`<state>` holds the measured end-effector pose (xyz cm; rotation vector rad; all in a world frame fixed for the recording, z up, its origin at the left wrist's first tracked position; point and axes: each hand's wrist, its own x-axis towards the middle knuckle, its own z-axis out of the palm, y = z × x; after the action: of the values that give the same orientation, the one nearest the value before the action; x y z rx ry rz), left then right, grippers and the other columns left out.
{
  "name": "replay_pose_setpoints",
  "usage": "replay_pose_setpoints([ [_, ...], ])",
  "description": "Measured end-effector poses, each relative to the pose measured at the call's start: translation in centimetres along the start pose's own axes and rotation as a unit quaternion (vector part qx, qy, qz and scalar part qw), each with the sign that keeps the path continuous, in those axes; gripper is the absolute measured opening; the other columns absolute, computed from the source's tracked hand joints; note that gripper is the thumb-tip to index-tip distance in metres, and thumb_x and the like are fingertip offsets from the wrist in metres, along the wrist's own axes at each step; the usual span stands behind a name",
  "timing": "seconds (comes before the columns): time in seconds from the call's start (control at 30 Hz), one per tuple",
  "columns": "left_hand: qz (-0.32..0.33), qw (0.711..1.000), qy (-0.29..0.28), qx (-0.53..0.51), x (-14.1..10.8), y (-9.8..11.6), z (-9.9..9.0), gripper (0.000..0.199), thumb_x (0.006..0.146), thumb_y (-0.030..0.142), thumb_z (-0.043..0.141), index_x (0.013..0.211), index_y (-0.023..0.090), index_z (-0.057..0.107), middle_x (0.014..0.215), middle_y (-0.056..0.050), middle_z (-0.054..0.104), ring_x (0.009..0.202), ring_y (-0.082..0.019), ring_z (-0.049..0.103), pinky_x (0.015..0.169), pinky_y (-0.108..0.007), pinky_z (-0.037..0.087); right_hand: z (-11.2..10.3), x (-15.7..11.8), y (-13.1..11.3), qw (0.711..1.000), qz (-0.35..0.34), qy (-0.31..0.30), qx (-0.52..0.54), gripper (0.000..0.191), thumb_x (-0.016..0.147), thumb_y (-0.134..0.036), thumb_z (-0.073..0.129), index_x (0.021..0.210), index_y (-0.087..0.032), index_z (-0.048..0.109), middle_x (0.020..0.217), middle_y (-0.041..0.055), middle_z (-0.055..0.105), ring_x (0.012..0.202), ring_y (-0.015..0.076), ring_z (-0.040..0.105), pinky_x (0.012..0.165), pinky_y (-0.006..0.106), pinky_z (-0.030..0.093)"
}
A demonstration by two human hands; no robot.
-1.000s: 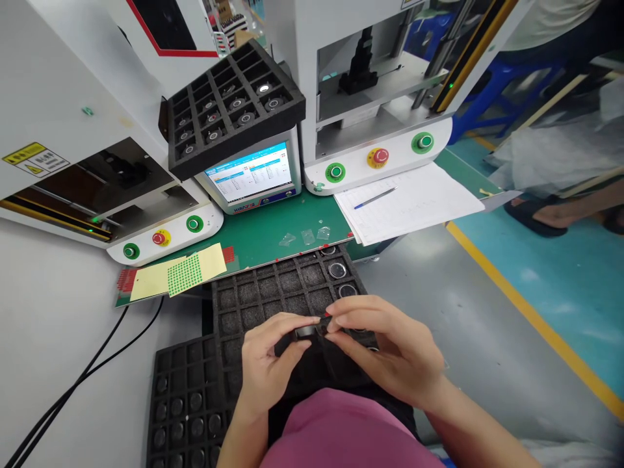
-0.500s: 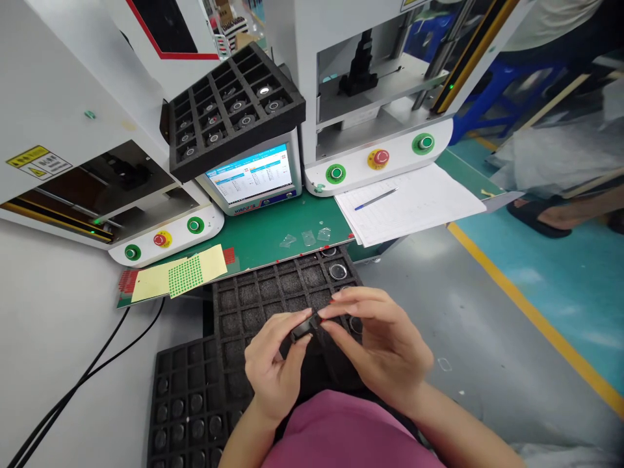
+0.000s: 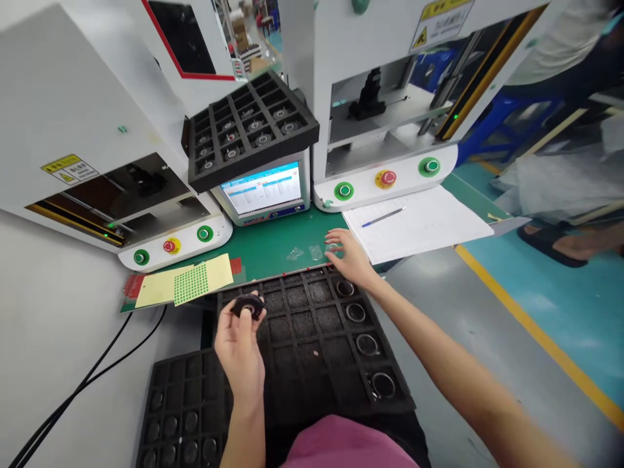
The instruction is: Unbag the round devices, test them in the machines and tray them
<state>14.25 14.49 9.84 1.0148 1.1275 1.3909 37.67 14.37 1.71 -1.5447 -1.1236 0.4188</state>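
Note:
My left hand [image 3: 241, 344] grips a round black part [image 3: 249, 307], the thumb resting on its ringed centre. Over the front edge of the green table [image 3: 273, 248], my right hand [image 3: 348, 257] has its fingers apart, beside small clear plastic pieces [image 3: 315, 253]. Whether its fingertips touch the nearest piece is hard to tell. Below the hands lies a black foam tray [image 3: 297, 323] with round parts [image 3: 383, 385] along its right column.
A second foam tray [image 3: 163, 390] sits lower left. Another tray [image 3: 253, 156] rests on the monitor [image 3: 263, 190] between two machines with buttons. Yellow sticker sheets [image 3: 190, 283], papers [image 3: 419, 224] and a pen [image 3: 383, 216] lie on the table. Far right, a person's foot [image 3: 568, 244].
My hands have moved apart. The left one has gone left with the black part, now turned face up; the right one has let go and reached up to the clear pieces. The view has shifted slightly.

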Motion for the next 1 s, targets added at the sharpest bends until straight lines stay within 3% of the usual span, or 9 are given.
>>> replay_pose_setpoints([
  [0.07, -0.089, 0.995, -0.053, -0.007, 0.2, 0.1, -0.5, 0.037, 0.072, 0.041, 0.081, 0.091, 0.017, 0.062, 0.093, -0.009, 0.078, 0.086, -0.021, 0.074, 0.074, -0.029, 0.060, 0.8, 3.4, 3.1, 0.998, 0.044, -0.033, -0.011, 0.020, 0.088, -0.022, 0.065, 0.107, -0.015, 0.061, 0.112, 0.0085, 0.061, 0.089, 0.0184, 0.065, 0.073, 0.035, 0.059],
  [0.17, -0.164, 0.979, -0.119, 0.038, 0.0, -0.3, -1.3, 0.039, 0.073, 0.047, 0.079, 0.088, 0.015, 0.063, 0.094, -0.012, 0.078, 0.072, -0.015, 0.069, 0.067, -0.023, 0.055, 2.5, 5.9, 5.0, 0.994, 0.084, -0.067, -0.015, 0.027, 0.094, -0.031, 0.062, 0.115, -0.015, 0.060, 0.112, 0.0069, 0.064, 0.091, 0.0175, 0.065, 0.076, 0.035, 0.058],
  [0.3, -0.197, 0.968, -0.141, 0.059, 0.2, -0.5, -1.6, 0.045, 0.070, 0.049, 0.081, 0.091, 0.011, 0.068, 0.099, -0.014, 0.077, 0.051, -0.005, 0.047, 0.051, -0.017, 0.043, 4.3, 6.9, 4.7, 0.993, 0.101, -0.066, 0.007, 0.029, 0.095, -0.033, 0.061, 0.118, -0.015, 0.060, 0.115, 0.0076, 0.064, 0.095, 0.0186, 0.065, 0.080, 0.037, 0.058],
  [0.4, -0.228, 0.965, -0.130, 0.026, 0.1, 0.0, -1.1, 0.046, 0.063, 0.046, 0.087, 0.088, 0.013, 0.067, 0.099, -0.013, 0.077, 0.058, -0.008, 0.058, 0.061, -0.020, 0.050, 3.9, 6.7, 3.2, 0.993, 0.099, -0.046, 0.044, 0.025, 0.093, -0.030, 0.063, 0.114, -0.015, 0.061, 0.115, 0.0079, 0.062, 0.090, 0.0171, 0.065, 0.075, 0.034, 0.058],
  [0.5, -0.232, 0.965, -0.123, -0.003, -0.2, 0.6, -0.6, 0.043, 0.058, 0.041, 0.090, 0.083, 0.013, 0.066, 0.091, -0.012, 0.077, 0.074, -0.017, 0.069, 0.072, -0.026, 0.054, 2.2, 4.5, 0.3, 0.991, 0.085, -0.019, 0.103, 0.030, 0.083, -0.022, 0.069, 0.111, -0.017, 0.059, 0.131, 0.0114, 0.052, 0.085, 0.0138, 0.062, 0.069, 0.031, 0.058],
  [0.57, -0.225, 0.967, -0.123, -0.005, -0.6, 0.7, -0.4, 0.041, 0.061, 0.039, 0.088, 0.084, 0.012, 0.068, 0.088, -0.013, 0.077, 0.067, -0.013, 0.064, 0.062, -0.021, 0.050, 0.8, 1.9, -2.4, 0.986, 0.069, -0.007, 0.150, 0.041, 0.077, -0.020, 0.071, 0.115, -0.023, 0.056, 0.142, 0.0100, 0.044, 0.088, 0.0129, 0.061, 0.070, 0.030, 0.059],
  [0.7, -0.223, 0.966, -0.130, -0.029, -1.6, 0.7, 0.3, 0.039, 0.068, 0.039, 0.083, 0.090, 0.010, 0.070, 0.086, -0.013, 0.076, 0.050, -0.005, 0.047, 0.046, -0.018, 0.037, -0.9, -4.2, -8.2, 0.952, 0.063, 0.050, 0.297, 0.044, 0.075, -0.018, 0.074, 0.115, -0.029, 0.060, 0.140, 0.0066, 0.049, 0.088, 0.0117, 0.060, 0.070, 0.026, 0.059],
  [0.87, -0.206, 0.964, -0.164, -0.045, -3.0, 0.8, 1.5, 0.032, 0.073, 0.042, 0.079, 0.087, 0.015, 0.066, 0.087, -0.008, 0.074, 0.060, -0.010, 0.058, 0.055, -0.021, 0.048, 0.5, -8.7, -11.7, 0.916, 0.109, 0.094, 0.376, 0.044, 0.075, -0.018, 0.076, 0.116, -0.029, 0.065, 0.126, 0.0082, 0.059, 0.085, 0.0131, 0.060, 0.063, 0.023, 0.060],
  [1.0, -0.188, 0.964, -0.183, -0.038, -4.0, 0.7, 1.9, 0.030, 0.077, 0.041, 0.077, 0.087, 0.015, 0.067, 0.077, -0.003, 0.069, 0.052, -0.006, 0.049, 0.049, -0.017, 0.043, 1.7, -9.7, -12.1, 0.909, 0.097, 0.080, 0.397, 0.049, 0.079, -0.020, 0.074, 0.124, -0.032, 0.060, 0.111, 0.0059, 0.062, 0.084, 0.0149, 0.062, 0.066, 0.027, 0.064],
])
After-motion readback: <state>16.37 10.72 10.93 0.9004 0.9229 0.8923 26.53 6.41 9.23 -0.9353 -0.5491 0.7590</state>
